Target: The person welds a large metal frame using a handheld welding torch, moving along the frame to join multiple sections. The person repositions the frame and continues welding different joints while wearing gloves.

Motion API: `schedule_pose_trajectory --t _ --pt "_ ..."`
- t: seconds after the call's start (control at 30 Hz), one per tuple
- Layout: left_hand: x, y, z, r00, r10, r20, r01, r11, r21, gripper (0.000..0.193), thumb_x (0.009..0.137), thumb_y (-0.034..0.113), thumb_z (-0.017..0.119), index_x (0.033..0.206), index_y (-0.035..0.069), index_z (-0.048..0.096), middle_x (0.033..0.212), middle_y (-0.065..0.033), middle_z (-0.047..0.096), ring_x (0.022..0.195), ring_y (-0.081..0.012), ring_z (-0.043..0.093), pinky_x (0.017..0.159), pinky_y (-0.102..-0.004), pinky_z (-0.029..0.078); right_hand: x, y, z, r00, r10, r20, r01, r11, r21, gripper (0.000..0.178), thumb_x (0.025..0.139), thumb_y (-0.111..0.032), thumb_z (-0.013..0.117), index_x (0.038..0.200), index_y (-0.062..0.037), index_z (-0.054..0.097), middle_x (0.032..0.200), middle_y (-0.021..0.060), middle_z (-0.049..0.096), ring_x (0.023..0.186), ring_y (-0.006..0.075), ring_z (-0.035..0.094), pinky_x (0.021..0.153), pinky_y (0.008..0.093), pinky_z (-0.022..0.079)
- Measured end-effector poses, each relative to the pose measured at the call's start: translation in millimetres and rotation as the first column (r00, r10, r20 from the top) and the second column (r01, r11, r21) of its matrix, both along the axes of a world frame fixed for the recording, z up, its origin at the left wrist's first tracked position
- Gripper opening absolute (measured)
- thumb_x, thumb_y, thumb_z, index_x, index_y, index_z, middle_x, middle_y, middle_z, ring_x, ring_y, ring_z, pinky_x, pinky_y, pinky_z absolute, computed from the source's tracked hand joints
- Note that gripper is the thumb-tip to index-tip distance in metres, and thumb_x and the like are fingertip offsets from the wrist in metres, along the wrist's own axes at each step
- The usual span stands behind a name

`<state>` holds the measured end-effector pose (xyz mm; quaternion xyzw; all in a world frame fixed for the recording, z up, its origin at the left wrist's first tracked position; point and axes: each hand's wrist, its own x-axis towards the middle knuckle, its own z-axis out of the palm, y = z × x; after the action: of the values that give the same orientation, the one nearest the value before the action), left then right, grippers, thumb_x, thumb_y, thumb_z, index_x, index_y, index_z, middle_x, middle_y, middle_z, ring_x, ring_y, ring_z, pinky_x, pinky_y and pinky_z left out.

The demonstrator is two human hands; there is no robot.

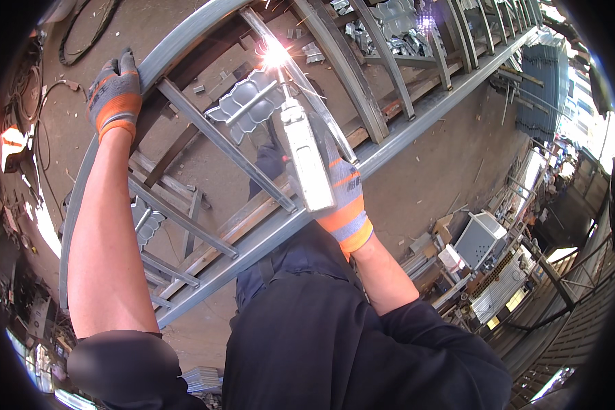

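Observation:
My left hand [115, 97], in a grey and orange work glove, lies over the curved outer tube of a grey metal frame [205, 29] and grips it. In my right hand [346, 195], gloved alike, is a white handheld welding torch [306, 156] pointing away from me. A glaring spot with flying sparks glows at its tip, against a slanting crossbar [321, 108] of the frame. The glare hides the exact contact point. Beside the torch, a silvery scalloped metal ornament [242, 106] shows between the bars.
More crossbars [383, 58] run to the upper right along a straight lower rail [451, 89]. Dark cables [85, 41] lie on the brown floor at upper left. A white cabinet [480, 239] and metal scraps stand at right, with stacked blue-grey sheets [544, 96] farther off.

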<state>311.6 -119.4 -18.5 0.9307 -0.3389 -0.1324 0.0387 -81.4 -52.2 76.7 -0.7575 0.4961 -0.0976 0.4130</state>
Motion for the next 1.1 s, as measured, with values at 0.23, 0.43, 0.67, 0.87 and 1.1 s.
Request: schedule_pose_trajectory --t 0.23,0.43,0.67,0.87,1.1 --pt "2 2 -6 0.999 -0.019 0.027 0.02 0.999 -0.037 0.068 0.101 0.061 0.043 0.141 0.012 0.067 0.139 -0.0184 0.068 0.133 -0.0366 0.061 0.113 -0.0453 0.044 0 -2 2 1.0 -0.017 0.012 0.017 1.0 0.024 0.034 0.091 -0.005 0.072 0.126 -0.0051 0.071 0.109 0.0078 0.079 0.095 0.0263 0.076 0.08 0.0344 0.059" --pt "2 3 -6 1.0 -0.018 0.01 0.018 0.999 -0.037 0.069 0.101 0.061 0.045 0.141 0.01 0.067 0.14 -0.0184 0.068 0.134 -0.0364 0.061 0.114 -0.0446 0.044 0 -4 6 0.999 -0.047 0.006 0.047 0.997 0.059 0.035 0.091 -0.007 0.072 0.126 -0.0059 0.071 0.109 0.0089 0.078 0.093 0.0289 0.076 0.077 0.0367 0.058" --pt "6 3 -11 1.0 0.004 0.026 -0.003 0.999 -0.045 0.073 0.101 0.063 0.045 0.145 0.008 0.064 0.146 -0.0169 0.064 0.139 -0.0349 0.058 0.117 -0.043 0.041 -6 -7 3 0.999 -0.004 0.037 0.004 1.0 0.005 0.036 0.091 -0.007 0.071 0.127 -0.007 0.071 0.111 0.0104 0.078 0.094 0.0308 0.075 0.077 0.0379 0.058" --pt "9 3 -13 0.999 -0.007 0.033 0.011 0.996 -0.093 0.065 0.1 0.062 0.048 0.131 0.01 0.073 0.13 -0.0197 0.072 0.125 -0.0394 0.066 0.108 -0.0462 0.047 -10 -10 5 0.994 -0.071 0.082 0.069 0.997 0.031 0.038 0.09 -0.01 0.076 0.127 -0.007 0.071 0.115 0.0103 0.077 0.095 0.0318 0.076 0.078 0.0378 0.059" --pt "14 3 -14 1.0 -0.016 -0.006 0.016 0.999 -0.037 0.069 0.101 0.064 0.045 0.136 0.01 0.07 0.134 -0.0207 0.07 0.128 -0.0393 0.064 0.11 -0.0471 0.046 -35 5 13 0.998 -0.055 0.043 0.053 0.998 0.029 0.044 0.085 -0.009 0.079 0.128 -0.0058 0.066 0.109 0.0128 0.075 0.089 0.0352 0.073 0.073 0.04 0.059"
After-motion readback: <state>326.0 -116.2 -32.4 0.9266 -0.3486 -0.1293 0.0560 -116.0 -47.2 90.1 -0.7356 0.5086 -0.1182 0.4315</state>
